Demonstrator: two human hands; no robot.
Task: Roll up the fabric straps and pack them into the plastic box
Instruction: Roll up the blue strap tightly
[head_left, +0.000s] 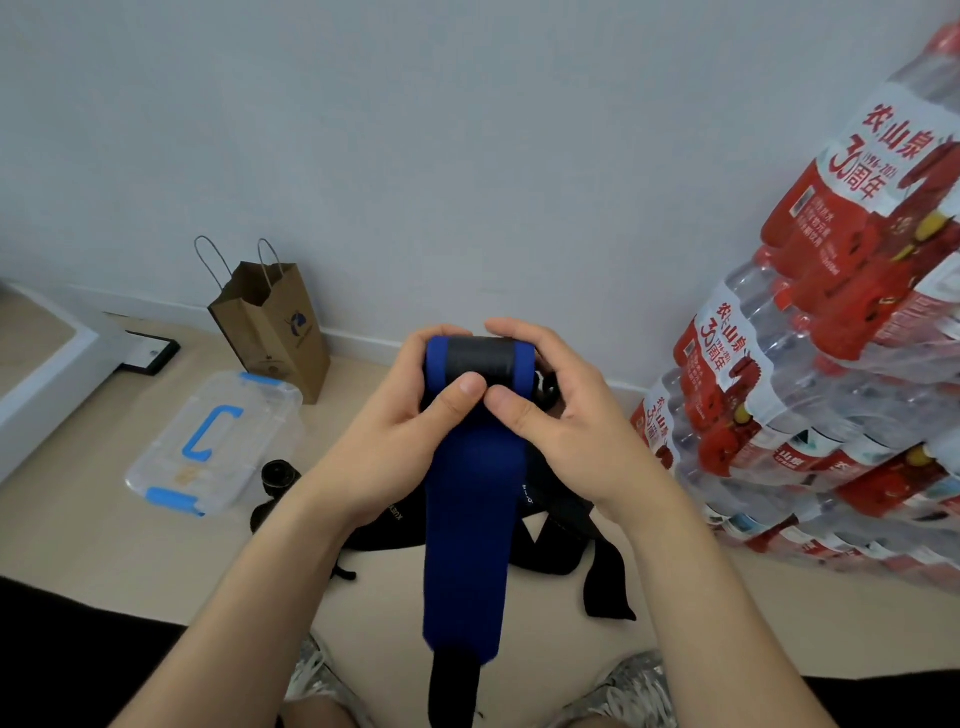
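Brown paper bag (275, 332) up-left of the hands (410, 421), stacked water-bottle packs (810, 374) to their right, black frame (150, 353) farther left on floor (104, 519)

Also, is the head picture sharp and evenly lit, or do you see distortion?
Head view: light is soft and even, no hard shadows; the blue strap, left hand and right hand are fairly sharp; the wide lens bends the scene, so the water bottle packs lean inward at the right edge.
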